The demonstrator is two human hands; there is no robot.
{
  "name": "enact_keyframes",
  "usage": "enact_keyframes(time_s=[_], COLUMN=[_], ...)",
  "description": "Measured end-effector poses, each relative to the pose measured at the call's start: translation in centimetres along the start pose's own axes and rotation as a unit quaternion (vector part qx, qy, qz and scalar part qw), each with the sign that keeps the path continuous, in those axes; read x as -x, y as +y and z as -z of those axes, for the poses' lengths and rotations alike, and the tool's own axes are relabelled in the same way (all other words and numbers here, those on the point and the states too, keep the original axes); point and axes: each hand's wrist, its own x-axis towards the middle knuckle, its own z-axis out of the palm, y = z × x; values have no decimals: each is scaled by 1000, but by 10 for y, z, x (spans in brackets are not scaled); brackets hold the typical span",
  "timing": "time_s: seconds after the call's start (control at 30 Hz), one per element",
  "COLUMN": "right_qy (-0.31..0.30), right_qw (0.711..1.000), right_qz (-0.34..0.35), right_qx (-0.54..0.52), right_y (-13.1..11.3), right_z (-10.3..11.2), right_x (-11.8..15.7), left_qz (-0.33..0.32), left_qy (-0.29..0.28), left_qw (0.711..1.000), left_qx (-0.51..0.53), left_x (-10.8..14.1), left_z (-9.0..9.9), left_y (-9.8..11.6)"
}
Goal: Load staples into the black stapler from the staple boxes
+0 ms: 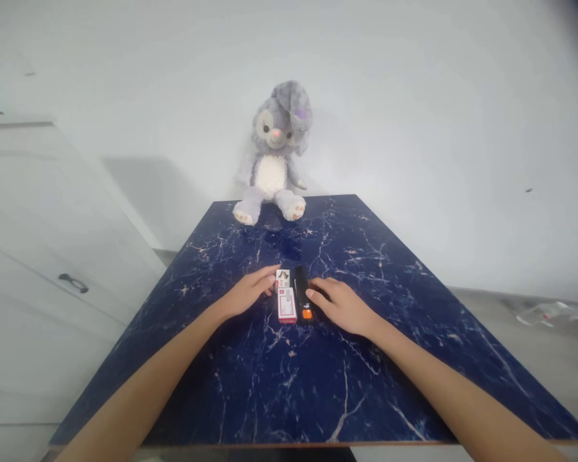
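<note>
Close together on the table (250, 378) lie two small boxes and a long black object. The smaller white box (282, 278) carries a dark picture and red marks; the white-and-red box (287, 304) lies just nearer to me, end to end with it. Right of them is the black object with an orange patch (302, 292), stapler-like in shape; its exact kind is unclear. My left hand (250, 290) rests at the smaller box's left side, fingers stretched out. Fingers apart, my right hand (340, 304) lies against the right side of the black object. Neither hand is closed round anything.
A grey plush rabbit (272, 147) sits at the table's far edge against the white wall (438, 115). To the left stands a white cabinet (24, 256) with a dark handle (73, 282). Clear plastic (553, 313) lies on the floor at the right.
</note>
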Motion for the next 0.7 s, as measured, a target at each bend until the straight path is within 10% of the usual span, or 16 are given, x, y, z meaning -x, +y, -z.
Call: enact_keyframes(time_s=[0.13, 0.37, 0.7], right_qy=[10, 28, 94], right_qw=[1000, 994, 980], right_qz=[-16, -53, -172], right_qx=[-13, -87, 28], right_y=[-2, -4, 80], right_z=[-2, -3, 47], right_x=[1, 3, 3], left_qz=[-14, -7, -37], left_qy=[-72, 42, 22], left_qw=[997, 998, 999], left_qx=[-33, -44, -12], left_x=[17, 17, -99], left_z=[1, -53, -119], left_y=[19, 34, 66])
